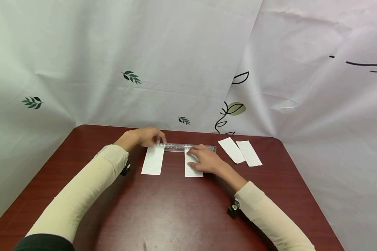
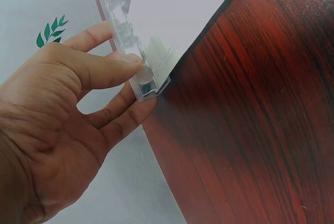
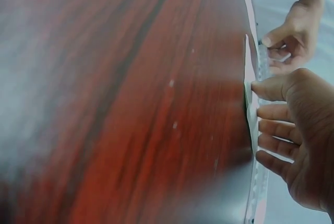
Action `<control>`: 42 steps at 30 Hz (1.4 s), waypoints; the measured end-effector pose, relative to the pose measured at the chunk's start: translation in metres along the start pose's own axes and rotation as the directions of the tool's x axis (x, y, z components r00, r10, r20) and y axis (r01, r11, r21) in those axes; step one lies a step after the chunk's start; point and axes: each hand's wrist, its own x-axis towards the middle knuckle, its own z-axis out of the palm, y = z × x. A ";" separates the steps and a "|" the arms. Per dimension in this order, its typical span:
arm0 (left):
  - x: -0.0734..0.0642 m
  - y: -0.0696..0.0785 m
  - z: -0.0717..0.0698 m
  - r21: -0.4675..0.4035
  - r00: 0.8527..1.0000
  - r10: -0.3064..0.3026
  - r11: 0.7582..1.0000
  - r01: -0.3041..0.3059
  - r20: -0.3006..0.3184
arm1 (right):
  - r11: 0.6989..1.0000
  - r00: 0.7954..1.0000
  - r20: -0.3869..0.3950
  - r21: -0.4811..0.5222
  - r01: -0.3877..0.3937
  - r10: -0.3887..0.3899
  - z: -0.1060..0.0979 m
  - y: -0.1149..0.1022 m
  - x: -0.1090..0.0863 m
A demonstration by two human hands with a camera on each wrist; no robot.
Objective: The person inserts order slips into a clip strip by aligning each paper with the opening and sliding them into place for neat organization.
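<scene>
My left hand [image 1: 147,136] pinches one end of the clear strip [image 1: 176,146]; my right hand [image 1: 206,160], fingers relaxed, touches the paper slip [image 1: 193,173] beneath it. I'd press lightly, holding both square.

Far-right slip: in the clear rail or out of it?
Out: the slip lies on the table, apart from the rail, with another slip between.

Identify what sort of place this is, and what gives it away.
Probably a makeshift indoor recording corner: a dark red wood-grain table, wrinkled white sheeting printed with leaves hung behind and beside it, and a small black device, likely a camera, by the cream right sleeve.
</scene>
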 end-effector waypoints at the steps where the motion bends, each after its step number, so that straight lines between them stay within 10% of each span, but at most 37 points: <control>1: 0.000 0.000 0.000 0.000 1.000 0.002 1.000 -0.002 0.000 | 1.000 1.000 0.004 0.003 -0.002 0.002 0.000 -0.002 0.001; 42: 0.000 0.002 -0.001 0.012 0.998 -0.055 0.998 0.055 0.010 | 0.998 0.997 0.051 0.042 -0.056 0.054 0.004 -0.045 0.033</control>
